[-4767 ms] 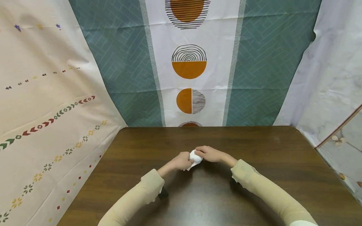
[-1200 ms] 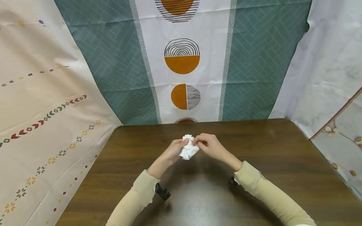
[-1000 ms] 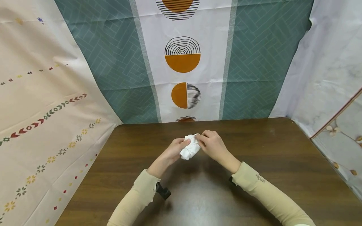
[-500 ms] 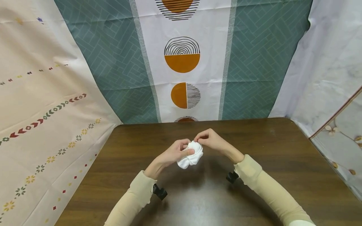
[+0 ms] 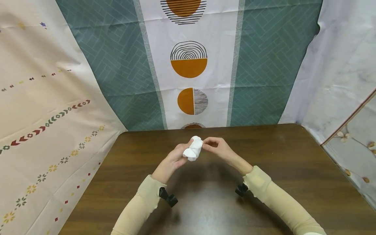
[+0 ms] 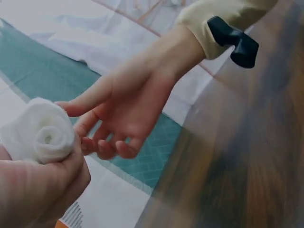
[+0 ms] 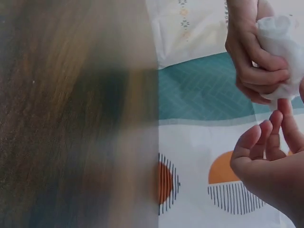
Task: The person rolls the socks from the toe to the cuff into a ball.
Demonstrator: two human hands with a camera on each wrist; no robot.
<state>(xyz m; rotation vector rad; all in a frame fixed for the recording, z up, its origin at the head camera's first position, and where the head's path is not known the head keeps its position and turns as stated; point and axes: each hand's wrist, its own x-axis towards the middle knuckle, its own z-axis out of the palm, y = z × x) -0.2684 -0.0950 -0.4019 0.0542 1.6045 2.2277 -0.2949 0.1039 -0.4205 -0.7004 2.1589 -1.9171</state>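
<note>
A small white cloth (image 5: 193,149), wound into a tight roll, is held up over the table. Its end shows a rose-like spiral in the left wrist view. My left hand (image 5: 174,159) grips the roll, its fingers wrapped around the lower part of the cloth (image 7: 280,42) in the right wrist view. My right hand (image 5: 221,151) is at the roll's right side. Its thumb and index finger touch the cloth's edge with a gap between their tips. The right hand's other fingers (image 6: 107,148) are bent loosely and hold nothing.
A dark brown wooden table (image 5: 132,182) lies beneath both hands. Behind its far edge hangs a patterned curtain (image 5: 135,98) in green and white. A cream cloth (image 5: 58,130) closes off the left side and a marbled one (image 5: 337,81) the right. Black wrist cameras (image 5: 168,197) hang below both sleeves.
The cloth was pressed low between both hands earlier, then lifted and tucked. In the last half second my left hand turned it upright, while my right fingertips stayed by its edge.
</note>
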